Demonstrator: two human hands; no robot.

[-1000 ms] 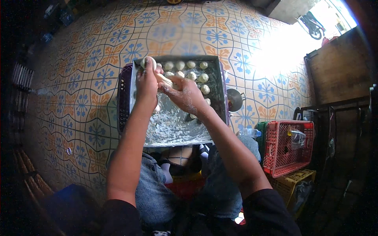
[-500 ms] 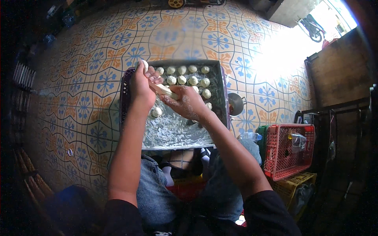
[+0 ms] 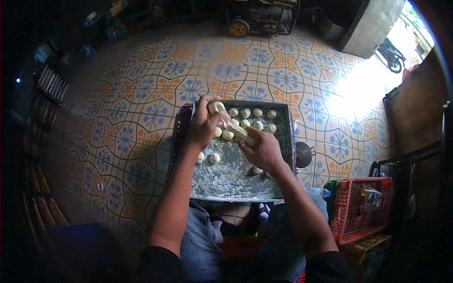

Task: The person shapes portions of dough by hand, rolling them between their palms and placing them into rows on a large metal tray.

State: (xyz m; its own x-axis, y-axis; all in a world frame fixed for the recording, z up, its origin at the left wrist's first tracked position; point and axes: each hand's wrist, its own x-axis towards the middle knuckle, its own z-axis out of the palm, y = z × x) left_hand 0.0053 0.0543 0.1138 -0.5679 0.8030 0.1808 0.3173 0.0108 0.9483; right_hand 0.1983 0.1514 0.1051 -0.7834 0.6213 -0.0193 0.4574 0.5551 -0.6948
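Observation:
My left hand [image 3: 204, 125] is closed on a smooth pale lump of dough [image 3: 217, 107] at the upper left of a metal tray [image 3: 236, 181]. My right hand [image 3: 262, 151] grips a longer piece of dough [image 3: 241, 135] that reaches up toward my left fingers. Under and around my hands, several pale dough balls [image 3: 258, 125] rest in rows in the tray, with two more [image 3: 214, 158] lower left. The tray's bottom is streaked with white flour. It sits in a purple crate [image 3: 181, 122] in front of my knees.
A pot [image 3: 304, 153] stands right of the tray, near a water bottle [image 3: 318, 192] and a red crate [image 3: 358, 207] holding an oil bottle [image 3: 372, 199]. A wheeled generator [image 3: 262, 16] is at the back, a bright doorway at upper right, a wooden panel [image 3: 413, 113] at right.
My view has tilted up, showing more of the generator, so tray and hands appear lower and further right. My left fingers have moved over, closer to the piece in my right hand.

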